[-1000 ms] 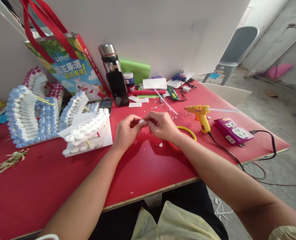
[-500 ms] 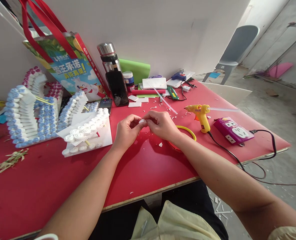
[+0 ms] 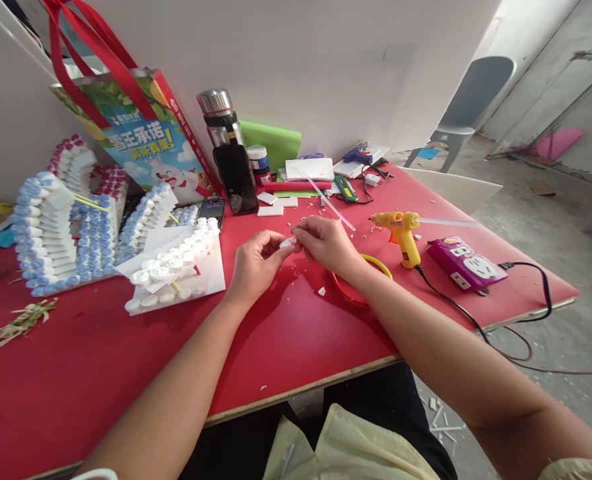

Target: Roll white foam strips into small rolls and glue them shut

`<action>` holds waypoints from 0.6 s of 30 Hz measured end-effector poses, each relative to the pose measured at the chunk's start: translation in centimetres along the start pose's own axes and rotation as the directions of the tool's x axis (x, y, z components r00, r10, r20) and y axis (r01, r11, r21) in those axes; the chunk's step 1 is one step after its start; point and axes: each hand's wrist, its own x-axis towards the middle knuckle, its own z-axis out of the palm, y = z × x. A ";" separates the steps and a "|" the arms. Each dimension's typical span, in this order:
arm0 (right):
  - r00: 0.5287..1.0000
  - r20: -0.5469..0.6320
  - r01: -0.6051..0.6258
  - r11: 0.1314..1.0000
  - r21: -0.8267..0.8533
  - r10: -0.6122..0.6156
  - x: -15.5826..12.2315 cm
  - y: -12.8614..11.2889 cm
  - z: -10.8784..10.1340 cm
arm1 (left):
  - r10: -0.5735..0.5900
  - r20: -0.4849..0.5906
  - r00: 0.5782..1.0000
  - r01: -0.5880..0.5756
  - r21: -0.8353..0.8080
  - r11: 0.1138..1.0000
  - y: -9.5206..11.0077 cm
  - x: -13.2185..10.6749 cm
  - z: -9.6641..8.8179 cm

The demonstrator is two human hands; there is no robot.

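A small white piece [image 3: 287, 243], perhaps foam or paper, is pinched in my left hand [image 3: 260, 263] above the red table. The fingertips of my right hand [image 3: 326, 245] are closed at its right end; they cover part of it. Beneath my right wrist lie a red ring and a yellow ring [image 3: 380, 265]. To the left of my hands stands a white board model [image 3: 176, 267] covered with rolled white rosettes. White scraps [image 3: 321, 291] are scattered on the table close to my hands.
A yellow glue gun [image 3: 400, 233] and a purple power strip [image 3: 466, 263] sit at right, their cords trailing over the edge. Behind stand a steel flask [image 3: 220, 110], a phone [image 3: 236, 177] and a printed bag [image 3: 146, 143]. Blue-and-white rosette models [image 3: 56, 233] occupy the left.
The right fingertips have shifted slightly along the white piece, and more of it shows between the hands. The left hand keeps its pinch. The view has shifted a little.
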 end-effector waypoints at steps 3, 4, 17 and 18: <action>0.997 -0.004 -0.079 0.966 0.247 0.082 0.4 -0.1 -0.6 | -0.016 -0.028 0.999 0.015 -0.050 0.999 -0.1 0.1 -0.1; 0.993 -0.007 -0.106 0.948 0.301 0.114 0.5 -0.1 -0.8 | -0.027 -0.029 0.999 0.025 -0.075 0.997 -0.1 0.1 -0.1; 0.985 0.165 -0.114 0.910 0.399 0.051 0.0 -1.0 -1.0 | -0.415 0.364 0.834 0.544 -0.668 0.508 -0.6 0.8 -1.0; 0.982 0.182 -0.113 0.915 0.387 0.044 0.0 -1.1 -1.1 | -0.415 0.376 0.829 0.553 -0.664 0.504 -0.6 0.8 -1.0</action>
